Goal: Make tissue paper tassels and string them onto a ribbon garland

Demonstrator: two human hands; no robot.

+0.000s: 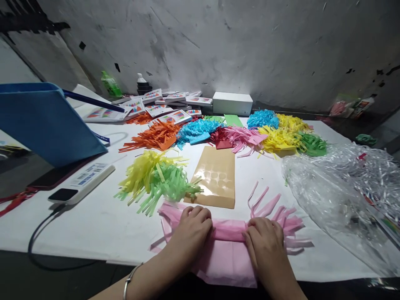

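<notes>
A pink fringed tissue paper [227,258] lies at the near edge of the white table [93,225], partly rolled into a tube. My left hand [191,232] grips the roll's left part. My right hand [266,243] grips its right part, where loose pink fringe strips stick out. Just beyond my hands lies a tan sheet of round stickers [215,177]. A bunch of yellow and green fringed paper [156,177] sits to the left of that sheet.
Orange, blue, pink, yellow and green fringe bundles [218,133] line the far half. Small printed boxes [162,104] and a white box [233,103] stand by the wall. A clear plastic bag [343,183] covers the right. At left: a blue folder [46,121], a white device [83,181], a cable.
</notes>
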